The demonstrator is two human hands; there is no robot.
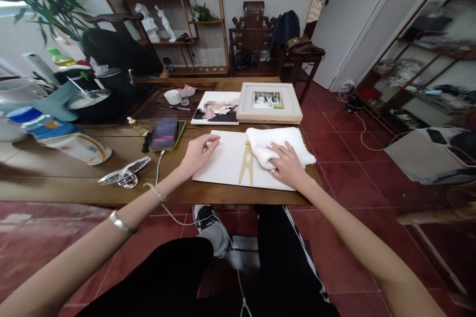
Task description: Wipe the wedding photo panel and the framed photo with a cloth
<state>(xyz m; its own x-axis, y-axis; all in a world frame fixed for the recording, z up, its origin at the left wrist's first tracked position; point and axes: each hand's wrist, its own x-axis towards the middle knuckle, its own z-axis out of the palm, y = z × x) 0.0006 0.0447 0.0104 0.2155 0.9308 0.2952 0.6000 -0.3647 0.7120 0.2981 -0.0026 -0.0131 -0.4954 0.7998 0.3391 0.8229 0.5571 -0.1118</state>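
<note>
Head camera: a person sits at a wooden desk (74,168), both bare arms reaching forward over it. The right hand (286,163) lies flat on a folded white cloth (286,141), fingers (274,149) stretched out and pressing on it rather than closed around it; a ring shows on one of them. The cloth rests on the far right part of a white board (223,163) that lies flat near the front edge of the desk. A light wooden prop (246,164), shaped like a narrow upside-down V, lies on the board just left of the cloth and touches it.

The left hand (199,151) sits at the board's far left edge, fingers (212,141) curled with the tips on the board; whether they pinch the edge cannot be told. A bracelet and a bangle are on that wrist and forearm.

Behind the board, a pale framed photo (269,102) lies beside an unframed photo print (217,108), the two touching. Left of the board is a phone (165,133) in a green case with a white cable (159,163) running off the desk's front edge. Further left lie a shiny metal tool (126,174) and a plastic pack (67,138); a white cup (173,96) stands further back.
</note>
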